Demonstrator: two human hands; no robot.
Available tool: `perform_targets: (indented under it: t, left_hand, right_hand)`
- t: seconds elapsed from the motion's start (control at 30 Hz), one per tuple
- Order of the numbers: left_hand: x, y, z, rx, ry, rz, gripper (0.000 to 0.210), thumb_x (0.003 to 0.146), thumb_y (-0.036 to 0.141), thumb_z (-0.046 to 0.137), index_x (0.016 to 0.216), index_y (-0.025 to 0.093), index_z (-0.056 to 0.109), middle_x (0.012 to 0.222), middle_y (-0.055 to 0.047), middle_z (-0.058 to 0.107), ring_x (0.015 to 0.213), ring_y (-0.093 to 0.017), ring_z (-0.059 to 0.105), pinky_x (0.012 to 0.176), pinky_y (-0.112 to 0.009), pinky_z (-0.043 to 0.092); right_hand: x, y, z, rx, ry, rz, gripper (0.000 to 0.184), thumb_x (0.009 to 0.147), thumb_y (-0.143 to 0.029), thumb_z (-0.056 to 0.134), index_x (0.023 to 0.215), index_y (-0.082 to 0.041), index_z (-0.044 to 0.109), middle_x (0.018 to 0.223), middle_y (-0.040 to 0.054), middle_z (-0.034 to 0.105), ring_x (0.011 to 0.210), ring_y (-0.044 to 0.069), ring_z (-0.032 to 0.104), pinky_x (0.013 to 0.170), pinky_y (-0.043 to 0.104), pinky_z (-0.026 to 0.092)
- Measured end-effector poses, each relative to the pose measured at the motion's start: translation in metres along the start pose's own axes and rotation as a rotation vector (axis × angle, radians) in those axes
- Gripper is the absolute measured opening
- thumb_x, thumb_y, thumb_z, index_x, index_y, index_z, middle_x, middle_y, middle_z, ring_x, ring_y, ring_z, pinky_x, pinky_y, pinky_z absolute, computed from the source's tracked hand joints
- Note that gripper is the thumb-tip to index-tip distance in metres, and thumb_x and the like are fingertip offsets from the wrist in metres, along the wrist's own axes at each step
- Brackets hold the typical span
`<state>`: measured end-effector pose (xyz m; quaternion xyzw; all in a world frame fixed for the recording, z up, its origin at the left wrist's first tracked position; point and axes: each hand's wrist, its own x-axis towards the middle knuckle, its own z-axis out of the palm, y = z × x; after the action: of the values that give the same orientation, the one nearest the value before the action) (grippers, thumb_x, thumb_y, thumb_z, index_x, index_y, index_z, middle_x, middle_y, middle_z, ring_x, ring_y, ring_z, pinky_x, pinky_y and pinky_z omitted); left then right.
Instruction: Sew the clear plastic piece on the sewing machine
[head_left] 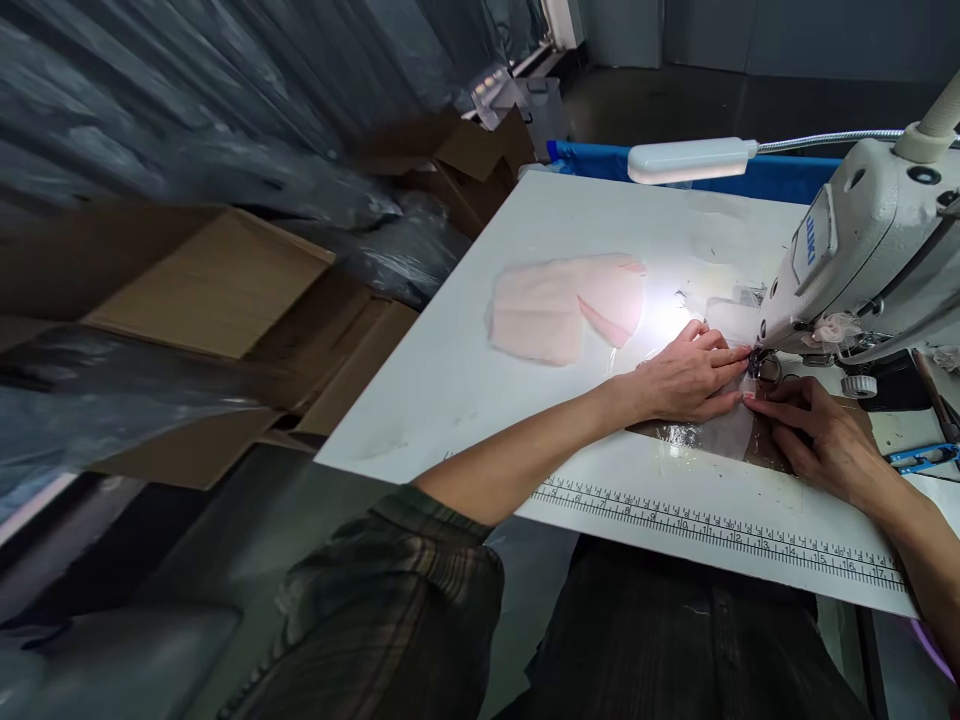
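My left hand point(691, 375) lies with its fingers stretched out over a thin, whitish fabric piece point(729, 437), the fingertips close beside the needle area of the sewing machine point(862, 240). From the right, my right hand point(821, 435) reaches to the same fabric just in front of the presser foot point(761, 365). Its thumb and index finger are pinched at the fabric's edge, by a small pinkish-red spot. My hands cover part of the fabric. To the left on the table lie flat pale pink fabric pieces point(540, 310).
The white tabletop point(450, 400) has a printed ruler point(712, 530) along its front edge. A white lamp point(690, 160) reaches over the back. Blue thread snips point(922, 457) lie at the right. Open cardboard boxes point(210, 280) and plastic sheeting point(225, 100) stand left of the table.
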<state>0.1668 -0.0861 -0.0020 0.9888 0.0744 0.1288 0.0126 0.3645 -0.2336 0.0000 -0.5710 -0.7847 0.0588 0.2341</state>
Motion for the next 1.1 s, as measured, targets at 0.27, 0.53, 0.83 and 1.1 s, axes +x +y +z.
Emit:
perform_targets:
  t: [0.27,0.53,0.83,1.1]
  left_hand:
    - [-0.0007,0.0008,-0.0017,-0.026,0.003,-0.023,0.044,0.103,0.039,0.039,0.131,0.015,0.063,0.139,-0.012,0.063,0.104,-0.028,0.056,0.092,-0.045,0.037]
    - [-0.0009,0.0023,-0.0010,-0.035,-0.004,-0.044,0.045,0.104,0.038,0.038,0.132,0.014,0.063,0.143,-0.011,0.061,0.106,-0.028,0.057,0.092,-0.046,0.035]
    - [-0.0023,0.0011,-0.0008,-0.036,-0.005,-0.023,0.045,0.105,0.039,0.037,0.133,0.014,0.063,0.143,-0.012,0.060,0.111,-0.028,0.057,0.095,-0.046,0.037]
    - [-0.0011,0.0041,0.0060,0.042,0.186,0.098,0.033,0.105,0.030,0.041,0.103,0.016,0.071,0.116,-0.010,0.073,0.092,-0.019,0.062,0.086,-0.038,0.043]
  right_hand:
    - [0.0007,-0.0002,0.0010,0.029,0.022,-0.009,0.036,0.094,-0.020,0.047,0.118,-0.027,0.074,0.105,0.0087,0.061,0.096,0.021,0.067,0.080,0.037,0.062]
    - [0.0015,-0.0005,0.0019,0.042,0.059,-0.035,0.036,0.094,-0.017,0.047,0.115,-0.027,0.075,0.102,0.0078,0.061,0.094,0.020,0.068,0.081,0.036,0.062]
    - [0.0016,0.0009,0.0003,0.047,0.049,-0.025,0.035,0.096,-0.021,0.047,0.115,-0.029,0.076,0.100,0.0075,0.063,0.093,0.019,0.068,0.082,0.034,0.062]
    - [0.0008,0.0011,0.0011,0.030,0.040,-0.042,0.035,0.097,-0.022,0.045,0.113,-0.027,0.077,0.101,0.0093,0.063,0.093,0.020,0.066,0.082,0.036,0.061]
